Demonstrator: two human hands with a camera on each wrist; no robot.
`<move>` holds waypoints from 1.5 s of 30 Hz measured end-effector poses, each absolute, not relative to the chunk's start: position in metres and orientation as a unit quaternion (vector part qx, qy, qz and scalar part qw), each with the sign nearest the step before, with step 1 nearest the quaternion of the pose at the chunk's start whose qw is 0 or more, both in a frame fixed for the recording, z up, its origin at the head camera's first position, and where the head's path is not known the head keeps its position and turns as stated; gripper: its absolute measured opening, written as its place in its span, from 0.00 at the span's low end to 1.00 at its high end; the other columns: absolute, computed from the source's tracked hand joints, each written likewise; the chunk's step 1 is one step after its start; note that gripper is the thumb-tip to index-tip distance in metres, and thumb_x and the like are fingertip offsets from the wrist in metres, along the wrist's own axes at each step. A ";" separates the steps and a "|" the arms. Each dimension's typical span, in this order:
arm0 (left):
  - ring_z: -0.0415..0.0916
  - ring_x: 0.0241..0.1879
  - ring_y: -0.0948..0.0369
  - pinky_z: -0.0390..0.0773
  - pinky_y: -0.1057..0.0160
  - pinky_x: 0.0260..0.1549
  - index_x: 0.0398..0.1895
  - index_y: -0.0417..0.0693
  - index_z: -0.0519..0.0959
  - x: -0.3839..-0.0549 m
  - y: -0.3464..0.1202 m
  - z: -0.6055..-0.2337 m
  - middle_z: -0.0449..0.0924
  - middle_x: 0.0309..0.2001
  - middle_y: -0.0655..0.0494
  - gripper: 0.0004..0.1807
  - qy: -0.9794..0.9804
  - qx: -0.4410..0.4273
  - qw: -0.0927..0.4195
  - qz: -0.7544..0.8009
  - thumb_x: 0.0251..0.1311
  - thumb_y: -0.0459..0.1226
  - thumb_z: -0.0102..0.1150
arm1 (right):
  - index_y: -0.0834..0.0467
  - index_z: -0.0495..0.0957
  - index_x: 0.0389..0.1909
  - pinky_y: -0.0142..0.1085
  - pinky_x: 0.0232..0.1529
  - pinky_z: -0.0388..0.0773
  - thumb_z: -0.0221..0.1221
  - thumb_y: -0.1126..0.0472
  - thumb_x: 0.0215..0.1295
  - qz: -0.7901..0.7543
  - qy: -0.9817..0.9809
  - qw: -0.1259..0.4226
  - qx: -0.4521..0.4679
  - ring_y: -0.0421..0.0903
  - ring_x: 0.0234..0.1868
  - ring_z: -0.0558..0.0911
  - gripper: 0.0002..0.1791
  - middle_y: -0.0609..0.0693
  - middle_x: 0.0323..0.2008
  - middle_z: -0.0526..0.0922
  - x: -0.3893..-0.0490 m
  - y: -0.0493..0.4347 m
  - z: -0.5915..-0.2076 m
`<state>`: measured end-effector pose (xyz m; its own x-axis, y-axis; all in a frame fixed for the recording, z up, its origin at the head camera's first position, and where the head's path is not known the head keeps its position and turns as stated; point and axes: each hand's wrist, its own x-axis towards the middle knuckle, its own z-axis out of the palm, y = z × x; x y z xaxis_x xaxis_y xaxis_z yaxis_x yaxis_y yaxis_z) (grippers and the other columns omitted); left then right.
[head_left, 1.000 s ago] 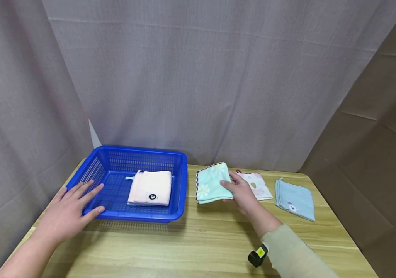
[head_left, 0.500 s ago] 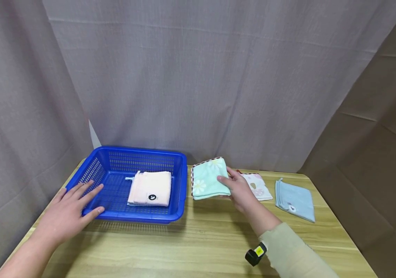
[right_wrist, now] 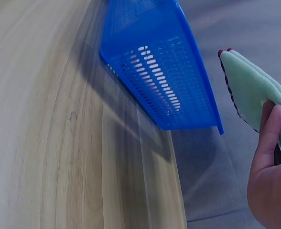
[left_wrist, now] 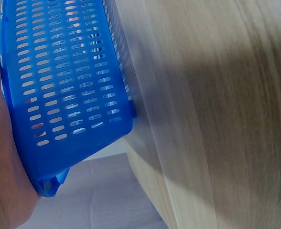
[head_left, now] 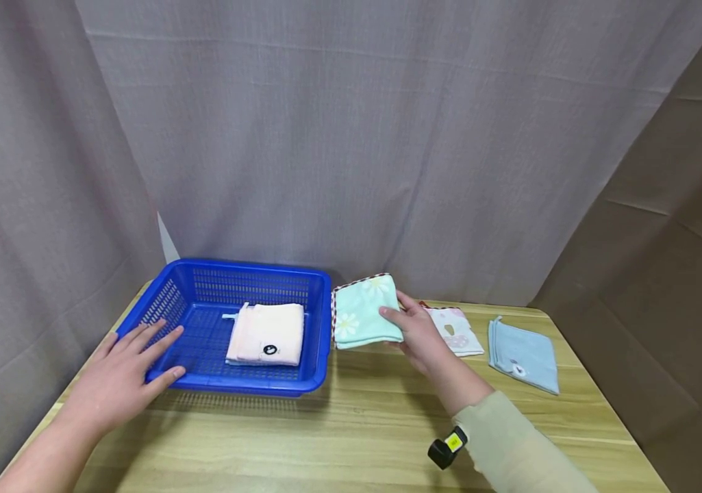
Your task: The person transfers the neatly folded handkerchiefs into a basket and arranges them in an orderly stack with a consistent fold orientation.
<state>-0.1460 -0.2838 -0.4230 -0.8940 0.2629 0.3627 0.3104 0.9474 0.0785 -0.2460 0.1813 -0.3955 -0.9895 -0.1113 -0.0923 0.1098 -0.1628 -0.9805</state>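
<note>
My right hand [head_left: 420, 333] pinches a folded mint-green towel [head_left: 363, 311] with daisies and a checked edge, thumb on top and fingers beneath. In the head view the towel is beside the right rim of the blue plastic basket [head_left: 316, 387]; the right wrist view shows the green towel [right_wrist: 255, 88] lifted, apart from the basket [right_wrist: 155, 62]. My left hand [head_left: 118, 380] rests with spread fingers on the basket's left front corner. Inside the basket, toward the right, lies a folded pale pink towel [head_left: 270, 329] with a round black mark, on top of something light blue.
On the wooden table [head_left: 351, 438], to the right, lie a folded white-and-pink towel [head_left: 464, 335], partly behind the right hand, and a folded light blue towel [head_left: 529, 352]. A grey curtain [head_left: 351, 137] hangs behind the table, and a brown panel [head_left: 665, 329] borders its right side.
My right hand has carried the green towel leftward and slightly up, closer to the basket's right rim. The left hand, basket and other towels have stayed in place.
</note>
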 end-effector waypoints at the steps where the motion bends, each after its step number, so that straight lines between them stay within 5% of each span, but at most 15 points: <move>1: 0.62 0.66 0.36 0.51 0.30 0.64 0.72 0.57 0.68 -0.146 -0.284 -0.423 0.66 0.70 0.41 0.37 -0.971 -0.147 0.176 -0.067 0.63 0.61 0.56 | 0.54 0.61 0.74 0.32 0.20 0.78 0.57 0.66 0.71 -0.765 0.640 0.072 -0.004 0.39 0.25 0.84 0.32 0.45 0.34 0.84 -0.246 0.180 -0.395; 45: 0.63 0.66 0.36 0.52 0.30 0.64 0.72 0.57 0.68 -0.145 -0.283 -0.423 0.66 0.69 0.41 0.37 -0.970 -0.149 0.182 -0.071 0.63 0.61 0.57 | 0.54 0.63 0.73 0.32 0.18 0.78 0.60 0.66 0.67 -0.776 0.621 0.112 -0.006 0.41 0.23 0.82 0.34 0.48 0.34 0.84 -0.245 0.099 -0.399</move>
